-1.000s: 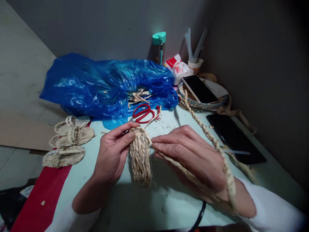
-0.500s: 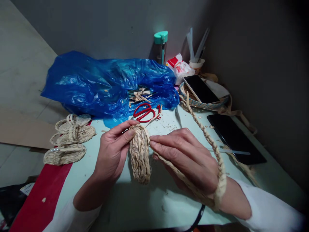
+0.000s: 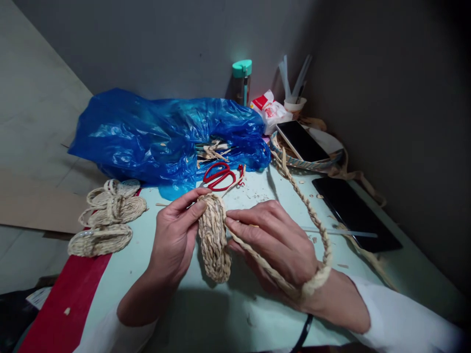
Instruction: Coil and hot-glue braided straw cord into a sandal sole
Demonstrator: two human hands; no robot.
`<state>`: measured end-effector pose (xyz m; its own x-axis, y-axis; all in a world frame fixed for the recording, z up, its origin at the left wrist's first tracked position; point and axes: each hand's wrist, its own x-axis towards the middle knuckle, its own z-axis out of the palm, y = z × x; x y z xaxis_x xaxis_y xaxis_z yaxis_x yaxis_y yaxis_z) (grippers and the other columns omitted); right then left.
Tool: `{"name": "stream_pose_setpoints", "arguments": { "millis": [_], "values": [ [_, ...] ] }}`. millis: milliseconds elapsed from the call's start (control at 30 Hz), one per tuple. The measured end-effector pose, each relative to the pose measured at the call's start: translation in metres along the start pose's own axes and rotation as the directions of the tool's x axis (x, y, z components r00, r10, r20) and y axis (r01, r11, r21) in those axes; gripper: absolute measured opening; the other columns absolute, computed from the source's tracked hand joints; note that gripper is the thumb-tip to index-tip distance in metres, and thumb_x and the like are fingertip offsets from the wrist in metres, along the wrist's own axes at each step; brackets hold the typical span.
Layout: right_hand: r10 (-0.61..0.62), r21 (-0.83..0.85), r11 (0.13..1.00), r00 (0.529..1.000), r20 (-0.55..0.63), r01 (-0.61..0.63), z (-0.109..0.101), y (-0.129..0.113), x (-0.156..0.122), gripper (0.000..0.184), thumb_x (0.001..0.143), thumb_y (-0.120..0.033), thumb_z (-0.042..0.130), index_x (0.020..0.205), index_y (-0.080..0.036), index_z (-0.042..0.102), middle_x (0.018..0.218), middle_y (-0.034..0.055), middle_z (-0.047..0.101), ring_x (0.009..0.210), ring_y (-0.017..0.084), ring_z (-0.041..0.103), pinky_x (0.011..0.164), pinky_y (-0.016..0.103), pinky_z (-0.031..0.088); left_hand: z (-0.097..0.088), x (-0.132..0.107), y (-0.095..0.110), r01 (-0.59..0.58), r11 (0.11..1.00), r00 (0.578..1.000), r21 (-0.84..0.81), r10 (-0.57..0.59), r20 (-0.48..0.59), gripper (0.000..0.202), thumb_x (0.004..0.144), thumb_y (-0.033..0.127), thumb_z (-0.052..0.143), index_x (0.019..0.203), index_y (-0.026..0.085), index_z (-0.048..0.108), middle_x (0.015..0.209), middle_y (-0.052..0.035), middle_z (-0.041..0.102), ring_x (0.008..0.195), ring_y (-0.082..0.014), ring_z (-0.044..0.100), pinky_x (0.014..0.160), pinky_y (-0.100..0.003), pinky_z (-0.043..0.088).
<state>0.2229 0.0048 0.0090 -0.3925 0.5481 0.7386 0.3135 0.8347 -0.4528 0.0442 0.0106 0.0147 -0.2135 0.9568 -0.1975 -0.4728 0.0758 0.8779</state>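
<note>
An oval straw sole (image 3: 214,240), made of coiled braid, hangs over the table in front of me. My left hand (image 3: 179,223) pinches its upper end, thumb on the front face and fingers behind. At the sole's right edge my right hand (image 3: 277,240) presses the straw braid (image 3: 312,208) between thumb and fingertips; the thumb is partly hidden. From there the braid loops over my right wrist and runs back up to the basket's edge. Small woven straw slippers (image 3: 114,211) lie to the left. Red-handled scissors (image 3: 220,176) rest just beyond my hands.
A blue plastic bag (image 3: 154,132) with straw strips (image 3: 213,149) stretches along the back. Behind stand a teal-lidded bottle (image 3: 242,81), a tissue pack (image 3: 271,113) and a cup (image 3: 295,105). A phone (image 3: 301,139) lies on a round basket (image 3: 316,166); a black tablet (image 3: 355,213) lies right.
The view has shifted slightly, so the background sits a little lower. My right hand has moved slightly left with the braid along the sole's edge; my left hand keeps its pinch.
</note>
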Motion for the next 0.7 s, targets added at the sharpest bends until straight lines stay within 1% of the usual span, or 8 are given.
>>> {"name": "stream_pose_setpoints", "arguments": {
  "millis": [67, 167, 300, 433, 567, 633, 700],
  "values": [
    [-0.007, 0.016, 1.000, 1.000, -0.023, 0.007, 0.0037, 0.0022, -0.0011, 0.022, 0.092, -0.011, 0.067, 0.113, -0.009, 0.069, 0.110, 0.0156, 0.076, 0.090, 0.023, 0.064, 0.077, 0.041, 0.053, -0.0004, 0.0000, -0.0012, 0.009, 1.000, 1.000, -0.009, -0.009, -0.014, 0.024, 0.065, 0.020, 0.091, 0.086, 0.015, 0.081, 0.078, -0.0020, 0.073, 0.069, -0.0096, 0.065, 0.066, -0.016, 0.054],
    [-0.022, 0.036, 0.999, 0.999, -0.031, 0.023, 0.0040, 0.0047, -0.0009, 0.021, 0.093, -0.012, 0.066, 0.114, -0.010, 0.069, 0.109, 0.0164, 0.075, 0.090, 0.023, 0.064, 0.077, 0.041, 0.054, -0.0016, 0.0009, -0.0028, 0.016, 0.999, 1.000, -0.030, -0.017, -0.026, 0.024, 0.064, 0.019, 0.091, 0.085, 0.015, 0.081, 0.079, -0.0017, 0.073, 0.069, -0.0093, 0.065, 0.067, -0.016, 0.054],
    [0.015, 0.054, 0.998, 0.997, 0.074, -0.019, -0.0018, 0.0055, 0.0027, 0.021, 0.095, -0.013, 0.062, 0.115, -0.012, 0.068, 0.109, 0.0159, 0.074, 0.093, 0.022, 0.065, 0.081, 0.041, 0.057, -0.0026, 0.0038, -0.0049, 0.016, 0.999, 0.999, -0.037, -0.018, -0.039, 0.024, 0.063, 0.018, 0.091, 0.084, 0.015, 0.080, 0.080, -0.0014, 0.073, 0.070, -0.0101, 0.065, 0.067, -0.017, 0.053],
    [0.079, 0.128, 0.988, 0.993, 0.090, -0.090, -0.0033, 0.0069, 0.0055, 0.024, 0.096, -0.014, 0.061, 0.120, -0.016, 0.067, 0.115, 0.0142, 0.072, 0.103, 0.022, 0.065, 0.088, 0.040, 0.058, -0.0023, 0.0056, -0.0064, 0.015, 0.999, 0.998, -0.041, -0.017, -0.053, 0.028, 0.062, 0.021, 0.092, 0.086, 0.014, 0.079, 0.082, -0.0033, 0.075, 0.073, -0.0127, 0.067, 0.070, -0.021, 0.053],
    [0.181, 0.219, 0.954, 0.976, 0.123, -0.205, -0.0010, 0.0098, 0.0050, 0.031, 0.097, -0.020, 0.063, 0.128, -0.017, 0.063, 0.126, 0.0150, 0.069, 0.118, 0.023, 0.063, 0.101, 0.045, 0.054, -0.0007, 0.0043, -0.0072, -0.017, 0.998, 0.996, -0.053, 0.012, -0.087, 0.032, 0.063, 0.025, 0.093, 0.089, 0.015, 0.078, 0.087, -0.0040, 0.077, 0.077, -0.0136, 0.069, 0.074, -0.022, 0.054],
    [0.241, 0.247, 0.931, 0.961, 0.137, -0.269, -0.0004, 0.0099, 0.0046, 0.035, 0.097, -0.024, 0.064, 0.131, -0.016, 0.062, 0.129, 0.0159, 0.068, 0.118, 0.024, 0.065, 0.099, 0.045, 0.056, 0.0009, 0.0028, -0.0075, -0.042, 0.998, 0.994, -0.053, 0.036, -0.105, 0.032, 0.065, 0.027, 0.092, 0.092, 0.016, 0.077, 0.089, -0.0040, 0.077, 0.080, -0.0145, 0.070, 0.076, -0.023, 0.054],
    [0.308, 0.315, 0.880, 0.932, 0.189, -0.355, 0.0000, 0.0086, 0.0045, 0.041, 0.095, -0.026, 0.067, 0.135, -0.017, 0.059, 0.128, 0.0149, 0.069, 0.108, 0.022, 0.070, 0.090, 0.039, 0.061, 0.0024, 0.0013, -0.0078, -0.067, 0.997, 0.991, -0.050, 0.060, -0.116, 0.032, 0.068, 0.028, 0.090, 0.094, 0.017, 0.077, 0.090, -0.0040, 0.078, 0.083, -0.0160, 0.071, 0.078, -0.025, 0.055]
  ]
}}
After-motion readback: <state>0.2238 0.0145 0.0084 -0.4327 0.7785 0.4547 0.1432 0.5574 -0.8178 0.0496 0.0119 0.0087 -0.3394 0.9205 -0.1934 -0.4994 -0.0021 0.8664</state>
